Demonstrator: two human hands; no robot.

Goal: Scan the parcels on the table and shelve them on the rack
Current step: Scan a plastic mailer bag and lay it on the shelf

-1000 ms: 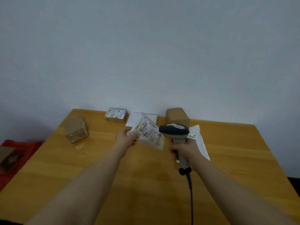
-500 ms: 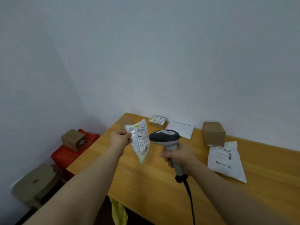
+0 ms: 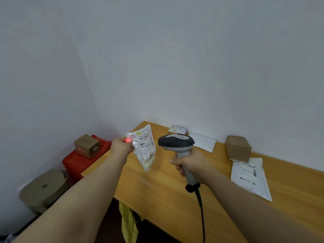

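My left hand (image 3: 121,146) pinches the top corner of a clear plastic pouch (image 3: 145,147) with a white barcode label, and the pouch hangs above the left end of the wooden table (image 3: 175,195). My right hand (image 3: 190,163) grips the handle of a grey and black barcode scanner (image 3: 176,142) just right of the pouch, its head pointing left. Red scanner light glows on the pouch's corner beside my left fingers. A black cable drops from the scanner's handle.
On the table lie a white poly mailer (image 3: 249,177), a brown carton (image 3: 237,148), a flat white envelope (image 3: 203,142) and a small labelled box (image 3: 178,129). Left of the table, a cardboard box (image 3: 86,145) sits on a red crate (image 3: 82,162). A tan roll (image 3: 43,187) lies lower left.
The view has swung left, bringing the wall corner, red crate and tan roll into sight. My left hand lifted the pouch more upright. Red scanner light now shows on the pouch's corner.
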